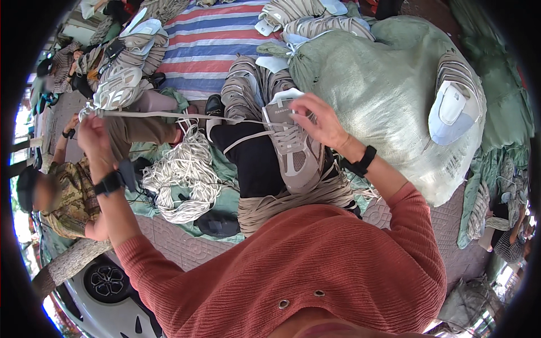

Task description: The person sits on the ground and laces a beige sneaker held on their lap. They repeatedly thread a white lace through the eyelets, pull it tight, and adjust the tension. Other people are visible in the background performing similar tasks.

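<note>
A grey-beige shoe upper (298, 158) lies across my lap, its toe toward me and its tongue at the far end. A pale flat shoelace (186, 116) runs from its eyelets far out to the left, pulled nearly straight. My left hand (94, 135) is closed on the lace's outer end, raised at the left. Another stretch of the lace loops over my dark-clad left leg. My right hand (320, 121) is at the shoe's right side, beside the tongue, with fingers curled inward; what they pinch, if anything, is hidden.
Bundled beige laces (293, 203) lie across my lap. A heap of white laces (189, 174) sits on green sheeting to the left. Stacked shoe uppers (242, 90) stand beyond my knees. A large pale-green sack (389, 107) fills the right. A co-worker (73, 186) sits at left.
</note>
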Demonstrator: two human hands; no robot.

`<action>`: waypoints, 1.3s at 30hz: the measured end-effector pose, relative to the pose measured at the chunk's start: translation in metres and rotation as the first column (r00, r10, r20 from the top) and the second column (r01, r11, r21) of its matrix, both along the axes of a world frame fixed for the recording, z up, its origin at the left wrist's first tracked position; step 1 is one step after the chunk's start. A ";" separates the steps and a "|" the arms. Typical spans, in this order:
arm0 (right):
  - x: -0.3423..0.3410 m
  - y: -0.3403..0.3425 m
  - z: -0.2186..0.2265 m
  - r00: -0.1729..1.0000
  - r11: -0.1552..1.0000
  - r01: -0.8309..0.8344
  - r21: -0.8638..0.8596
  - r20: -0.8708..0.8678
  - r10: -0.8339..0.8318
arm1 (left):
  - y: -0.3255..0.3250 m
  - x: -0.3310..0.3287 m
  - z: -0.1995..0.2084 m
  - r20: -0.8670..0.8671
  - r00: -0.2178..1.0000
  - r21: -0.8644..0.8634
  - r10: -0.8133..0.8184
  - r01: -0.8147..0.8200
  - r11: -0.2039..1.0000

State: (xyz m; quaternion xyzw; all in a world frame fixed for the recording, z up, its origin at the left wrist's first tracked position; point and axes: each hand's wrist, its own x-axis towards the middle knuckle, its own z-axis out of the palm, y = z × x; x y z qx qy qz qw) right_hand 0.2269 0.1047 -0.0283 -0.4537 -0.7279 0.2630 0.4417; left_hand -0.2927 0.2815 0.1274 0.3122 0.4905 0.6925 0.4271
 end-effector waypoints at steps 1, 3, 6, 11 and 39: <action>-0.006 0.006 0.015 0.993 0.996 -0.001 0.086 0.120 -0.010 | -0.027 0.048 0.006 -0.110 0.966 0.022 -0.234 0.238 0.971; -0.031 0.018 0.046 0.994 0.962 0.005 0.273 0.100 -0.034 | -0.085 0.147 0.010 -0.393 0.787 -0.002 -0.474 0.515 0.857; -0.049 0.012 0.091 0.973 0.963 -0.187 0.194 -0.098 0.209 | -0.143 0.250 0.014 -0.999 0.042 0.015 -0.021 0.701 0.713; 0.022 -0.026 0.131 0.862 0.898 -0.309 -0.314 -0.492 0.124 | -0.151 0.277 -0.037 -0.865 0.430 0.108 -0.258 0.663 0.741; 0.194 -0.082 -0.024 0.547 0.631 0.647 -0.429 -0.315 -0.775 | -0.287 -0.034 -0.120 0.539 0.825 -0.033 0.171 -0.182 0.983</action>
